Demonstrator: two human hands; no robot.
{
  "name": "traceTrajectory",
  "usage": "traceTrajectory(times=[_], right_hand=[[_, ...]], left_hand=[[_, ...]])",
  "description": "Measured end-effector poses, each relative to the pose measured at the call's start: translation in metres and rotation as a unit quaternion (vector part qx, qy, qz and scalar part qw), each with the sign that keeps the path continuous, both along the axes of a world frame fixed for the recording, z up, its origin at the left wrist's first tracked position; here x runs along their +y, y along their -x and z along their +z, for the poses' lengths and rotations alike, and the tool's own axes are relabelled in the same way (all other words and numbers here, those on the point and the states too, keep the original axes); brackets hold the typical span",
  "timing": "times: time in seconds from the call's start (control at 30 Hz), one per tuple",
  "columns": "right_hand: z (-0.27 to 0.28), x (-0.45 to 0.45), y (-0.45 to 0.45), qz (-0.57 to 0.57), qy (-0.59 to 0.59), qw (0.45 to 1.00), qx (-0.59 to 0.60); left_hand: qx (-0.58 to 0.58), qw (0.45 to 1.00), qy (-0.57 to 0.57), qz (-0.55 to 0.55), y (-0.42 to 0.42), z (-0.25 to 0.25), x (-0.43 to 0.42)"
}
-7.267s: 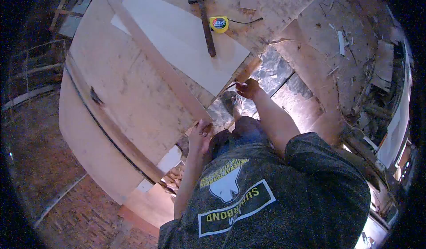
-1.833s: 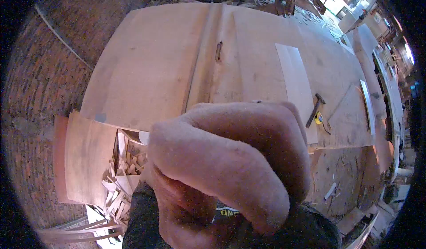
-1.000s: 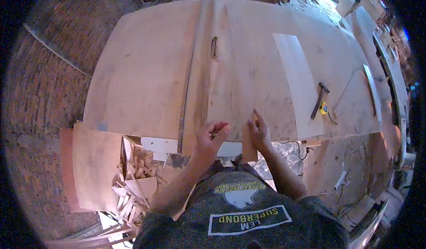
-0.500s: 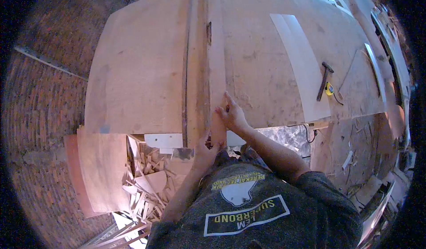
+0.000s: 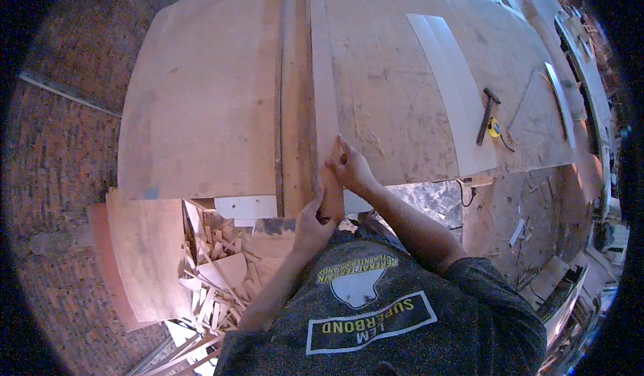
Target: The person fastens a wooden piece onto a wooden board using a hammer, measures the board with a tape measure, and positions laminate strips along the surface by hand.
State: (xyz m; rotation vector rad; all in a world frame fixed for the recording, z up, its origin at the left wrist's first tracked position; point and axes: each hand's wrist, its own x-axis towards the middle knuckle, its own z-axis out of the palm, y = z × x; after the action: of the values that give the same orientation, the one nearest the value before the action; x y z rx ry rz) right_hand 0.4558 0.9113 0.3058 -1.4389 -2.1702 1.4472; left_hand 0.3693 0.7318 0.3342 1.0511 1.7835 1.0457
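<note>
A long, narrow wooden strip (image 5: 325, 74) lies lengthwise on the plywood-topped table (image 5: 382, 108), its near end at the table's front edge. My left hand (image 5: 314, 223) is closed around that near end, the thumb pointing up along its left side. Slightly farther up, my right hand (image 5: 353, 170) pinches the strip, with thumb and forefinger on its face and edge. A dark spot shows between those fingers, too small to make out. Directly left of the strip runs a raised wooden batten (image 5: 295, 108), parallel to it.
On the right of the table lie a hammer (image 5: 488, 116), a yellow tape measure (image 5: 494, 127) and a long pale panel (image 5: 451, 87). Wood offcuts (image 5: 218, 269) are piled below the front edge at left. A brick wall (image 5: 50, 175) stands farther left.
My left hand has shifted slightly up along the strip's end, its thumb now higher. My right hand keeps nearly the same place and pinch. The whole view has shifted a little.
</note>
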Motion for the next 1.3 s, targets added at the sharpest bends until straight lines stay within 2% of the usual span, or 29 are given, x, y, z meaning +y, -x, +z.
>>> traceTrajectory(times=[0.1, 0.2, 0.37, 0.6, 0.7, 0.77, 0.93, 1.07, 1.13, 1.3], right_hand=[[0.005, 0.0, 0.003, 0.004, 0.02, 1.0, 0.002], [-0.007, -0.003, 0.006, -0.007, -0.041, 0.999, 0.033], [-0.001, -0.004, 0.005, -0.006, -0.02, 1.0, -0.001], [0.004, -0.004, 0.005, -0.01, 0.049, 0.999, -0.012], [-0.021, -0.005, 0.005, 0.0, -0.013, 1.0, 0.018], [-0.027, -0.002, 0.004, 0.006, -0.013, 1.0, 0.008], [-0.011, -0.003, 0.005, 0.016, -0.021, 0.999, -0.032], [-0.017, -0.003, 0.005, 0.02, -0.045, 0.999, -0.023], [-0.019, -0.003, 0.005, 0.022, -0.055, 0.998, -0.02], [-0.022, -0.003, 0.005, 0.02, -0.049, 0.999, -0.004]], left_hand=[[-0.003, 1.0, 0.012, 0.008, 0.002, 0.006, -0.002], [-0.001, 1.0, 0.014, 0.005, 0.004, 0.016, -0.001], [0.015, 1.0, -0.004, 0.01, 0.004, -0.01, -0.005], [0.017, 1.0, 0.013, 0.006, 0.003, -0.007, -0.005], [0.042, 0.999, 0.015, -0.002, 0.005, -0.01, -0.006], [0.056, 0.998, 0.014, -0.005, 0.005, -0.009, -0.004], [0.046, 0.998, 0.03, -0.005, 0.001, -0.003, 0.0], [0.023, 0.999, 0.026, 0.001, 0.002, -0.017, -0.003], [-0.008, 0.999, 0.033, 0.009, 0.001, -0.003, 0.002], [0.026, 0.999, 0.029, -0.006, 0.003, -0.019, -0.001]])
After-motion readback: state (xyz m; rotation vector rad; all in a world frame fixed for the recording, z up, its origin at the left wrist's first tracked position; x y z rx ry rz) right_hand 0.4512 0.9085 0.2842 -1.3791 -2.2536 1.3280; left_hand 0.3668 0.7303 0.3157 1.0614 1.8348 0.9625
